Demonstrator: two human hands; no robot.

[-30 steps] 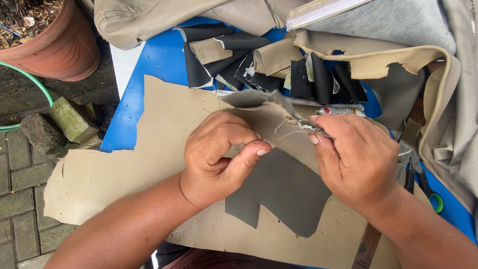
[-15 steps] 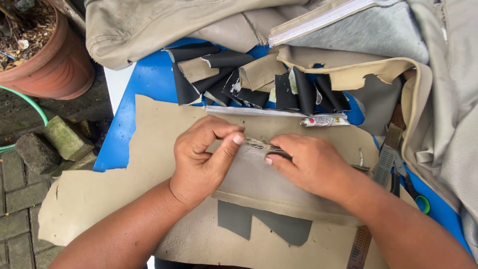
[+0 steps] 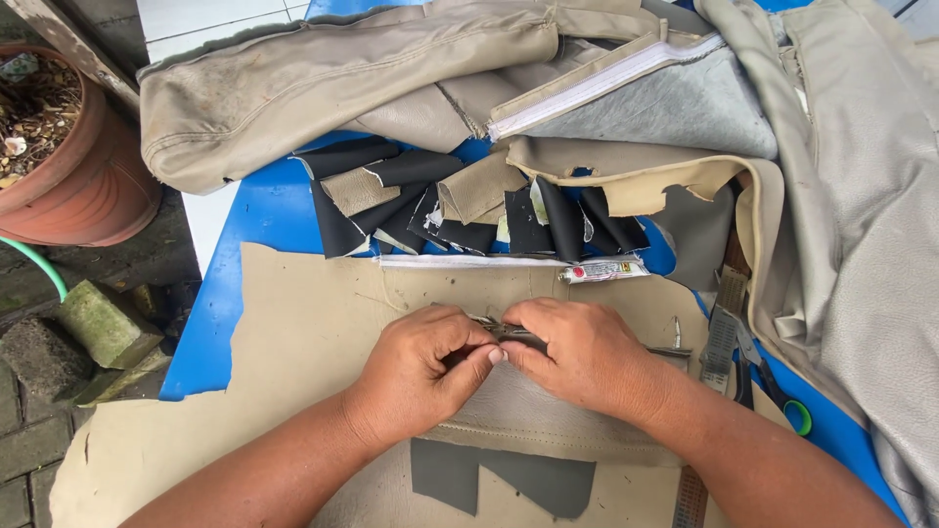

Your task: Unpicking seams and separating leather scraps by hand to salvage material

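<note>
Hidden: a small dark piece (image 3: 509, 335), mostly covered by my fingers.
Left hand (image 3: 423, 372): fingers pinched it.
Right hand (image 3: 577, 354): fingers pinched it, over the beige leather panel (image 3: 293, 323).
Around: black scraps (image 3: 430, 205), scissors (image 3: 773, 386) on the blue tabletop (image 3: 245, 225).

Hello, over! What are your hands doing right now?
Left hand and right hand pinching folded beige leather piece together. Piece lies on beige sheet. Scissors at right, clear of hands.

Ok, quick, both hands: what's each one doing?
Left hand: closed, pinching the beige leather piece.
Right hand: closed, pinching the same piece.
</note>
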